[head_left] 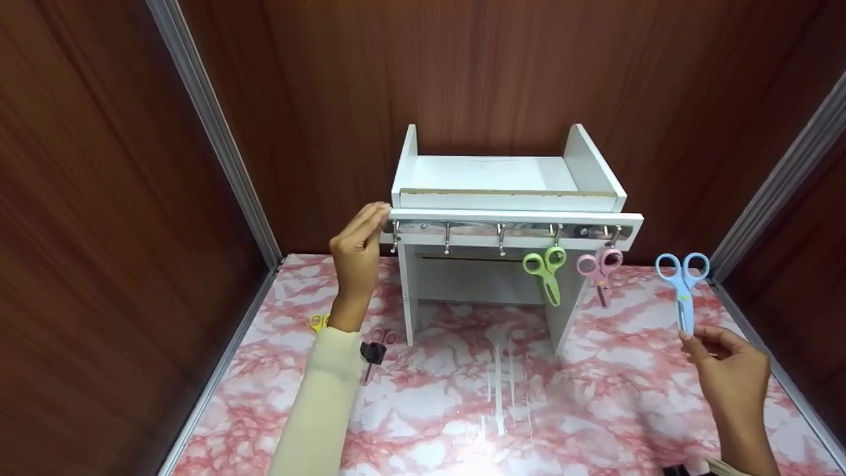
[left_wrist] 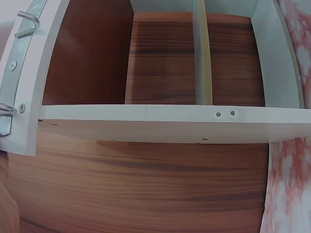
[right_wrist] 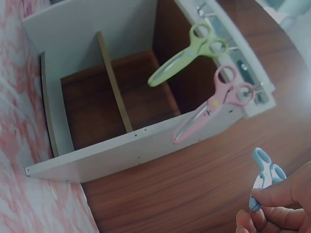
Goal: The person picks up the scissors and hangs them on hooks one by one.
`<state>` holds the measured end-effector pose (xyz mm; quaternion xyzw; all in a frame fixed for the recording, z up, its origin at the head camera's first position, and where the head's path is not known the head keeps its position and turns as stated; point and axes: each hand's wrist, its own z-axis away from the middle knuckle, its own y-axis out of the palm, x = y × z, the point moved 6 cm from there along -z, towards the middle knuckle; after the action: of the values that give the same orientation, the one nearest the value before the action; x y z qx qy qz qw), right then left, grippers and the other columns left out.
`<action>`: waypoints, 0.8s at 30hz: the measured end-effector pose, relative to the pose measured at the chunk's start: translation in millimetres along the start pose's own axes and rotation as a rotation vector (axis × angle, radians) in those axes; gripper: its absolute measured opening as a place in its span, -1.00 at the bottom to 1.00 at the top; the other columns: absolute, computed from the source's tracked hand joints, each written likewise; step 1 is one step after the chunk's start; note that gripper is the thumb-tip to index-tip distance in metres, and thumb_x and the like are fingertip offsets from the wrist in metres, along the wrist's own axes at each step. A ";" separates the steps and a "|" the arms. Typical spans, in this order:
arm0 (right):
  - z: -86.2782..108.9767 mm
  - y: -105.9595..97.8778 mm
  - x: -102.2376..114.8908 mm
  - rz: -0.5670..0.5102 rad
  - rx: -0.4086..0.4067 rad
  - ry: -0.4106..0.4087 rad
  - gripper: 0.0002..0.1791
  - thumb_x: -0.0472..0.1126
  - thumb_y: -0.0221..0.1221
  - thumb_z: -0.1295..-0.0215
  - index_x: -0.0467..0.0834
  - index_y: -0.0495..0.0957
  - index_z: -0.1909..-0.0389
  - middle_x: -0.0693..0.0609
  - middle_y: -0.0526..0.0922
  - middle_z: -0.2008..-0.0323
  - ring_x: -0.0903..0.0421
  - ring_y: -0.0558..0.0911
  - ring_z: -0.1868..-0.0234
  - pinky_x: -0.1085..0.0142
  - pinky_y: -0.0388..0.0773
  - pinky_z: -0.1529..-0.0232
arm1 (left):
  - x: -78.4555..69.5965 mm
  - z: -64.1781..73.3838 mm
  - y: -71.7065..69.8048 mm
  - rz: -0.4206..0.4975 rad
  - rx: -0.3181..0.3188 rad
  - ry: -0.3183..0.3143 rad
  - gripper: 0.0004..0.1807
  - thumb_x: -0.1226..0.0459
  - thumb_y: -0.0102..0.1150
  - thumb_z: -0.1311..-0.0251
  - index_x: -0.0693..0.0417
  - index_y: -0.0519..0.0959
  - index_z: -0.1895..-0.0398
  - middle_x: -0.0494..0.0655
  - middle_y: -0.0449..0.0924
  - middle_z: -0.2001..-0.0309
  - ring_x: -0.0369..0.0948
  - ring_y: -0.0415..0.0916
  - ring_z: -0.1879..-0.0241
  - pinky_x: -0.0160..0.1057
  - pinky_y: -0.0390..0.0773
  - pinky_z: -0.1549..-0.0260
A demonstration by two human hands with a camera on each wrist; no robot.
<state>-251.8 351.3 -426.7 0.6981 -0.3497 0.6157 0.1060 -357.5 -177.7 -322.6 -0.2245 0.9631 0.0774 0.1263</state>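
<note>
Pale blue scissors (head_left: 683,287) are pinched by the blade end in my right hand (head_left: 733,373), handles pointing up, to the right of a white wooden shelf unit (head_left: 515,201). With straight fingers, my left hand (head_left: 360,248) touches the left end of the unit's front board. That board carries a metal strip with several hooks (head_left: 501,239). Green scissors (head_left: 546,272) and pink scissors (head_left: 601,272) hang by their handle loops from hooks on its right half. In the left wrist view, only a sliver of the hand (left_wrist: 7,204) shows, below the board's end.
Yellow scissors (head_left: 318,322) and another pink pair (head_left: 384,337) lie on the pink-and-white marbled table (head_left: 423,410), partly hidden by my left arm. Brown wood-grain panels (head_left: 489,66) stand behind and on both sides, with grey metal strips (head_left: 218,125) at the corners.
</note>
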 end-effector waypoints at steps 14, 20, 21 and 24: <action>11.2 1.3 18.0 -0.005 -0.004 -0.054 -0.74 -0.21 0.37 -0.08 -0.27 0.64 0.24 0.22 0.65 0.58 0.35 0.62 0.52 0.64 0.53 0.50 | -5.1 -3.4 -0.6 -0.018 -0.004 -0.001 -0.84 0.49 0.27 -0.05 0.29 0.70 0.26 0.11 0.68 0.20 -0.02 0.62 0.12 -0.25 0.60 0.04; 15.9 4.9 26.1 -0.023 -0.006 -0.060 -0.73 -0.21 0.38 -0.07 -0.27 0.64 0.23 0.21 0.66 0.55 0.33 0.63 0.52 0.62 0.56 0.49 | -6.0 -4.5 -0.4 -0.035 0.028 0.001 -0.83 0.47 0.24 -0.09 0.26 0.70 0.23 0.06 0.66 0.13 -0.06 0.60 0.06 -0.26 0.59 0.03; 16.9 5.7 27.5 -0.034 -0.007 -0.065 -0.73 -0.22 0.38 -0.07 -0.28 0.64 0.24 0.20 0.66 0.55 0.32 0.63 0.51 0.61 0.56 0.49 | -6.3 -5.1 -0.1 -0.037 0.039 0.001 -0.82 0.46 0.23 -0.11 0.25 0.70 0.21 0.03 0.66 0.11 -0.07 0.60 0.05 -0.26 0.59 0.02; 18.8 8.9 31.3 -0.049 -0.006 -0.088 -0.73 -0.25 0.37 -0.07 -0.31 0.63 0.23 0.20 0.66 0.54 0.33 0.63 0.51 0.60 0.58 0.47 | -5.9 -7.1 0.7 -0.043 0.062 -0.005 -0.82 0.45 0.22 -0.13 0.23 0.69 0.19 -0.05 0.65 0.08 -0.10 0.58 0.02 -0.26 0.58 0.02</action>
<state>-242.6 322.8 -404.1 0.7326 -0.3389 0.5804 0.1076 -354.2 -176.1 -314.1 -0.2412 0.9597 0.0451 0.1372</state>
